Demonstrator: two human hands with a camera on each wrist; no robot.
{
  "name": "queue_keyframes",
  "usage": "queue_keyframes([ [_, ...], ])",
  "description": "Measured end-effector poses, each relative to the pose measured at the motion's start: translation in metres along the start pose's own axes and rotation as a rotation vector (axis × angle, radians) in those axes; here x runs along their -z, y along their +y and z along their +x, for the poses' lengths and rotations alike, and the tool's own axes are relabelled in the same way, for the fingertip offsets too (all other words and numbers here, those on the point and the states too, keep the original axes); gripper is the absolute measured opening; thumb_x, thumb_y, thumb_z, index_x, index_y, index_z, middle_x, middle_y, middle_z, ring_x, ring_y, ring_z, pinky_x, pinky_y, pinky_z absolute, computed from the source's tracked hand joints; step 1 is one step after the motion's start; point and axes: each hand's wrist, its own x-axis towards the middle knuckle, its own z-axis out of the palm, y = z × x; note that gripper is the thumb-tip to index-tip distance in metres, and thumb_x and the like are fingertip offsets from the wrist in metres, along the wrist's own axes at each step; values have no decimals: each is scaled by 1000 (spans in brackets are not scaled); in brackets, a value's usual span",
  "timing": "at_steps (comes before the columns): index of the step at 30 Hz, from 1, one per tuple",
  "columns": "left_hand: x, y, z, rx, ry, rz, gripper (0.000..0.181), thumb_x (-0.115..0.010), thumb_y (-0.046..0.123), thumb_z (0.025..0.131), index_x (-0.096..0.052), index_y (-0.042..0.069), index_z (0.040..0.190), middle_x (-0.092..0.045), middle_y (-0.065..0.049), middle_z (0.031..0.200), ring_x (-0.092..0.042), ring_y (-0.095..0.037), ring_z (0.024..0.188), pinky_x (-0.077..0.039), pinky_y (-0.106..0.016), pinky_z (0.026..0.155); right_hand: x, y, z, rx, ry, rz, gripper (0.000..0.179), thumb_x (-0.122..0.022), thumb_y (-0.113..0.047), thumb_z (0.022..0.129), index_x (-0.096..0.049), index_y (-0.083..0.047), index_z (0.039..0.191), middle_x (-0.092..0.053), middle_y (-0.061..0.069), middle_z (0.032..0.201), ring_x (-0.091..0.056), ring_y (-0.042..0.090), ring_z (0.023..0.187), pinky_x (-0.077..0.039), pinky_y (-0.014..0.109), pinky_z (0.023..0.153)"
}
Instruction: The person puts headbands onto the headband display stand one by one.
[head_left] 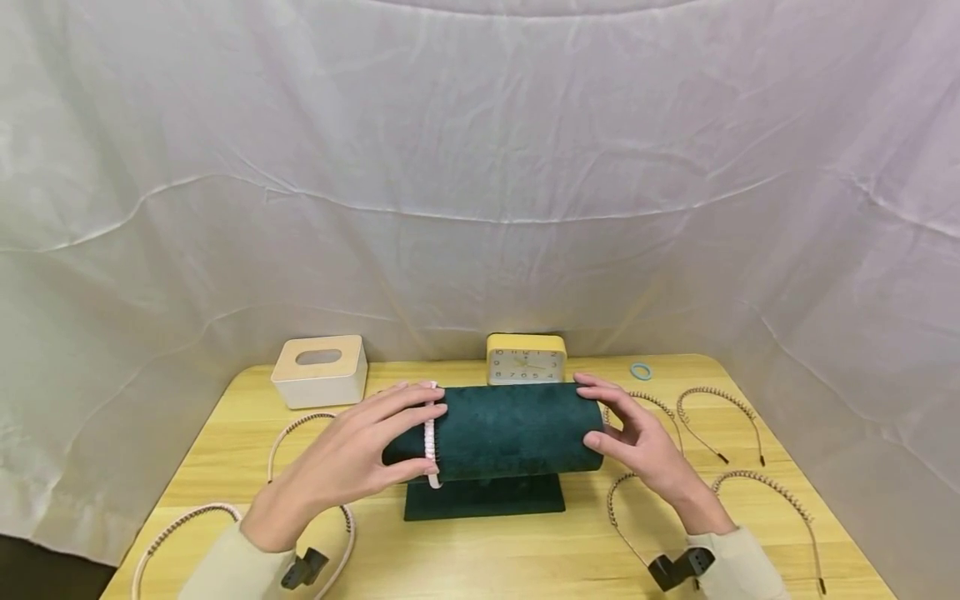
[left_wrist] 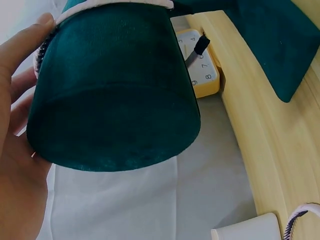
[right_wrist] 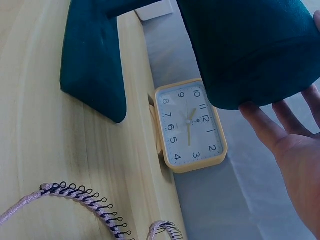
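Observation:
A dark green velvet headband stand (head_left: 517, 429) sits mid-table, its thick roll lying sideways above a flat base (head_left: 487, 498). Around the left part of the roll is a pale pink headband (head_left: 430, 440) with small dark teeth along its inner side. My left hand (head_left: 345, 454) holds this headband, thumb on the near side and fingers over the top; the left wrist view shows the thumb on the band (left_wrist: 117, 3). At the roll's other end, my right hand (head_left: 645, 442) grips the edge between thumb and fingers. No headband shows under that hand.
Behind the stand is a yellow alarm clock (head_left: 527, 360). A white tissue box (head_left: 321, 375) with a wooden lid stands back left, and a small blue ring (head_left: 641, 371) lies back right. Several headbands lie on both sides, one at front right (head_left: 772, 483). Pale curtains surround the table.

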Motion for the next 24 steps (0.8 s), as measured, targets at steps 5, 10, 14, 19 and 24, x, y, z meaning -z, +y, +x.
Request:
queue_keyframes([
  [5,-3,2,4,2,-7,16,64,-88,42,92,-69,11,145,-66,-6,153,-62,-25,143,-41,-43,128,1,2,0,9,-4,4,58,-65,14,101,-50,2,156,-38,9,175,-44,7,156,-56,25,110],
  [10,-6,6,10,10,-19,46,67,-88,46,91,-69,13,146,-66,-3,153,-62,-21,143,-43,-49,126,1,3,0,24,-11,2,57,-64,14,101,-50,3,156,-38,10,174,-44,7,156,-55,25,110],
  [14,-8,8,11,8,-10,64,69,-88,48,90,-69,14,146,-67,-3,153,-64,-20,141,-46,-55,122,0,1,1,20,-13,3,58,-65,13,101,-50,3,156,-38,9,174,-44,7,156,-56,25,109],
  [19,-8,8,11,-7,-7,73,65,-87,46,92,-69,16,147,-66,-3,154,-64,-21,141,-48,-54,120,0,0,1,18,-10,-3,57,-64,13,101,-50,2,156,-38,10,174,-44,6,156,-56,25,109],
  [24,-7,7,9,-2,-15,77,63,-83,46,97,-66,15,150,-64,-7,157,-62,-22,144,-45,-50,124,0,1,0,31,-12,7,56,-63,14,101,-50,4,155,-37,12,174,-44,7,156,-55,25,110],
])
